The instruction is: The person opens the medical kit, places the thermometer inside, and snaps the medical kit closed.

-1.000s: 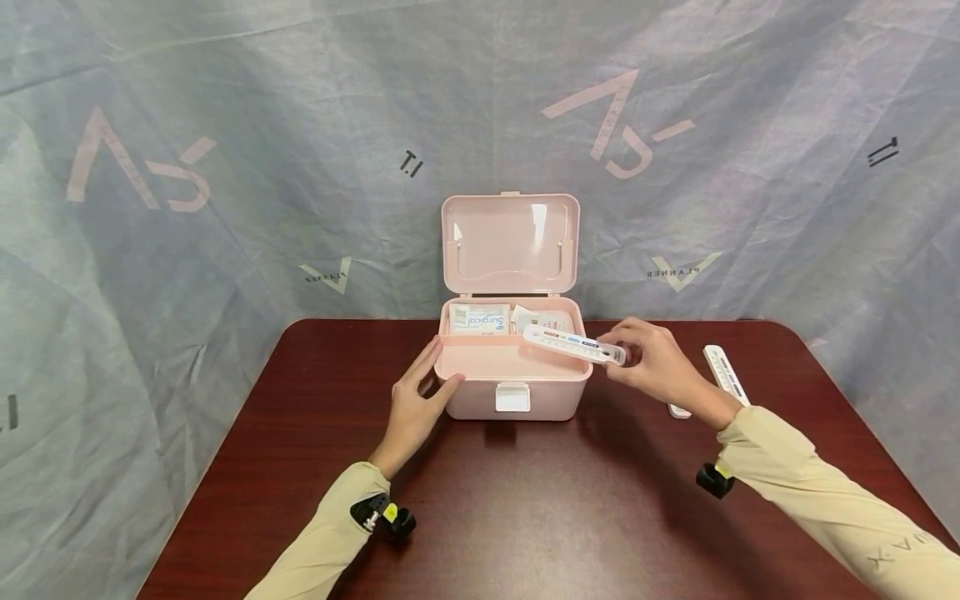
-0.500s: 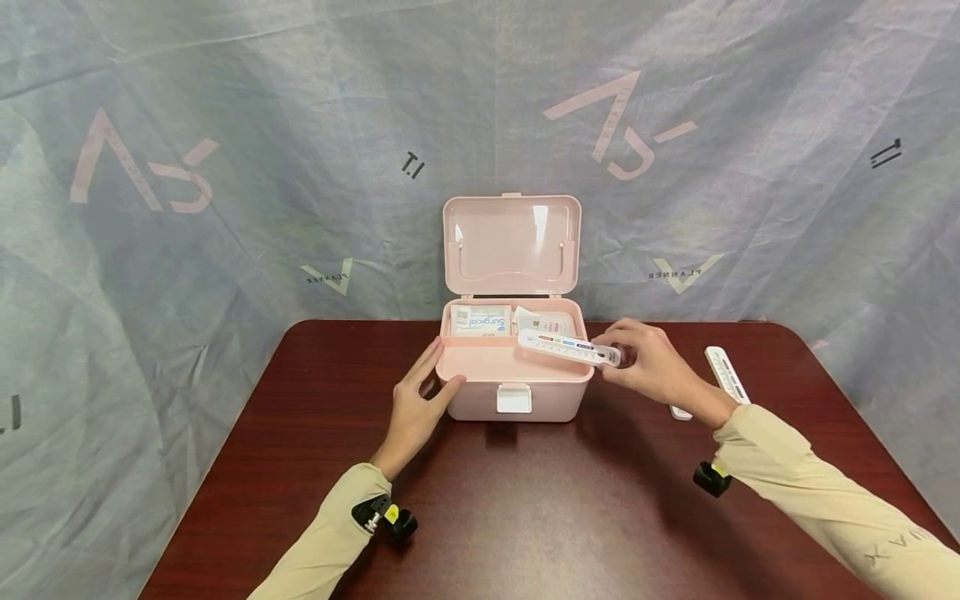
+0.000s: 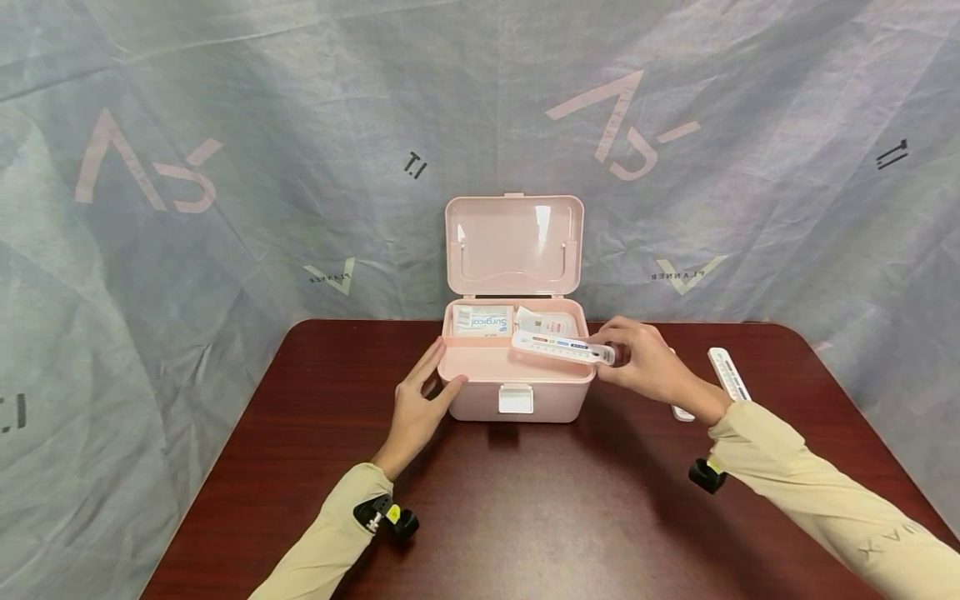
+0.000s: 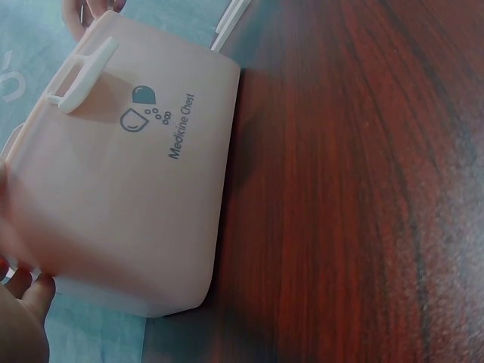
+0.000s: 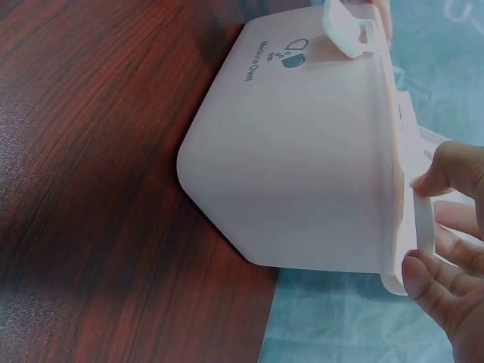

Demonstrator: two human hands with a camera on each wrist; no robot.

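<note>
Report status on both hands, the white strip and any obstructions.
Right hand pinching white strip over open pink box; contact with box unclear. Left hand touching box's left front corner. Packets at box's rear; nothing else seen blocking front compartment.

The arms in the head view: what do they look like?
The long, cream fabric left sleeve has a black strapped device with a yellow patch near its cuff; the matching cream fabric right sleeve has dark lettering and a black wrist device with a yellow mark. The left hand and right hand wear no gloves.
</note>
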